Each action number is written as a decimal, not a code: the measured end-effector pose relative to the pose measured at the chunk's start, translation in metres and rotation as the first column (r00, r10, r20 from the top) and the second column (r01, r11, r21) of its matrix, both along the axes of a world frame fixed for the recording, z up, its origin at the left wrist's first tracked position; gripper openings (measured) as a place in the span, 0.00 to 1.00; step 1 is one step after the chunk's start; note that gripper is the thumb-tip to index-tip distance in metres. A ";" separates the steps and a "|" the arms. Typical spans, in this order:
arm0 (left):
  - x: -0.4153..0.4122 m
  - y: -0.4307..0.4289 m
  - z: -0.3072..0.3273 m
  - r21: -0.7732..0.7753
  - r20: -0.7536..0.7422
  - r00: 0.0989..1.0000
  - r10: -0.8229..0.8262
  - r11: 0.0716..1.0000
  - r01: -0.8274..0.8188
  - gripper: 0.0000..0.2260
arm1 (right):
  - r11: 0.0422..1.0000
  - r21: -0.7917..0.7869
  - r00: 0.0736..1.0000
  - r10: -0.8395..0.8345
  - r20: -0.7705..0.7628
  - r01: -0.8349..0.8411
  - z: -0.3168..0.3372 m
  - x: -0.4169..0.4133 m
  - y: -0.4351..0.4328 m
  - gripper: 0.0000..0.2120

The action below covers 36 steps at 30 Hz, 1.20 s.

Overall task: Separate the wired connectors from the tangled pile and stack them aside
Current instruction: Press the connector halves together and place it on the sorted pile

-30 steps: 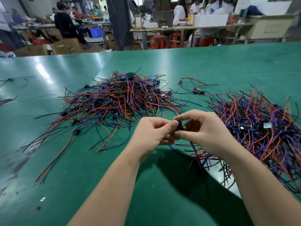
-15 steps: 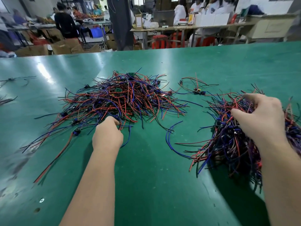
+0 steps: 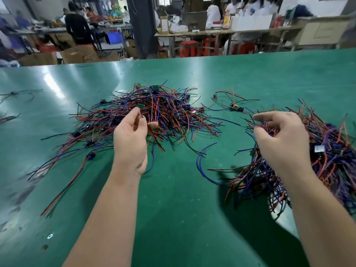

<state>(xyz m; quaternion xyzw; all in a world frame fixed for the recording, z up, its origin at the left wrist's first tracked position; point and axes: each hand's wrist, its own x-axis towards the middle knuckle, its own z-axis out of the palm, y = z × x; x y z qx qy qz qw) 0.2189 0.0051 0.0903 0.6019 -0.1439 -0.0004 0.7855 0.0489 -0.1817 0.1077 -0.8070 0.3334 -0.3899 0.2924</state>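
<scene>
Table point(image 3: 173, 209): bare room at 6 o'clock between your forearms; far edge at 12.
Tangled pile point(image 3: 163, 110): 11 o'clock; red, blue and black wires, dark plugs.
Stack point(image 3: 331, 155): 2 o'clock, denser.
Left hand point(image 3: 133, 139): pinches a red wire point(image 3: 141, 115) at the pile's near edge.
Right hand point(image 3: 279, 139): loose, empty, over the stack's left edge.

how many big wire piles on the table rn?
2. The centre pile mid-table at the left hand; the right pile under the right hand. A few loose strays lie apart.
</scene>
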 end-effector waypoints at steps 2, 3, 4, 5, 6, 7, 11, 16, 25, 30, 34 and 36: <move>-0.006 -0.001 0.001 0.142 0.225 0.974 0.028 0.988 -0.061 0.21 | 1.000 -0.010 1.000 0.014 -0.010 -0.014 -0.001 0.001 0.002 0.12; -0.011 -0.003 0.001 0.199 0.310 0.951 0.004 0.978 -0.069 0.22 | 1.000 -0.012 1.000 0.026 -0.003 -0.026 -0.002 0.001 0.003 0.11; -0.017 -0.006 0.001 0.237 0.360 0.932 -0.042 0.970 -0.048 0.22 | 0.999 -0.013 0.999 0.047 0.008 -0.047 -0.002 0.002 0.004 0.11; -0.024 -0.010 0.001 0.258 0.383 0.918 -0.103 0.966 0.000 0.23 | 0.997 -0.004 0.997 0.076 0.017 -0.076 -0.003 0.003 0.006 0.10; -0.030 -0.013 0.002 0.269 0.389 0.905 -0.170 0.961 0.065 0.24 | 0.992 0.035 0.993 0.118 0.032 -0.119 -0.004 0.004 0.008 0.09; -0.037 -0.016 0.002 0.277 0.390 0.890 -0.239 0.951 0.134 0.24 | 0.975 0.129 0.982 0.176 0.069 -0.184 -0.004 0.006 0.010 0.09; -0.055 -0.022 0.002 0.373 0.381 0.757 -0.530 0.838 0.399 0.24 | 0.479 0.681 0.833 0.328 0.445 -0.553 -0.002 0.015 0.022 0.11; -0.067 -0.023 0.003 0.482 0.228 0.604 -0.764 0.627 0.611 0.24 | 0.290 0.684 0.743 0.249 0.621 -0.669 0.000 0.014 0.020 0.13; -0.069 -0.021 0.005 0.189 -0.156 0.631 -0.760 0.604 0.774 0.07 | 0.277 0.656 0.712 0.286 0.641 -0.702 0.001 0.010 0.019 0.10; -0.068 -0.026 0.001 0.305 0.066 0.869 -0.491 0.839 0.451 0.15 | 0.412 0.639 0.760 0.348 0.548 -0.650 -0.003 0.013 0.025 0.08; -0.071 -0.030 -0.005 0.454 0.275 0.864 -0.421 0.849 0.270 0.15 | 0.508 0.610 0.794 0.370 0.483 -0.608 -0.008 0.017 0.031 0.05; -0.072 -0.031 -0.003 0.386 0.168 0.882 -0.440 0.853 0.352 0.08 | 0.553 0.599 0.814 0.361 0.455 -0.580 -0.008 0.018 0.031 0.09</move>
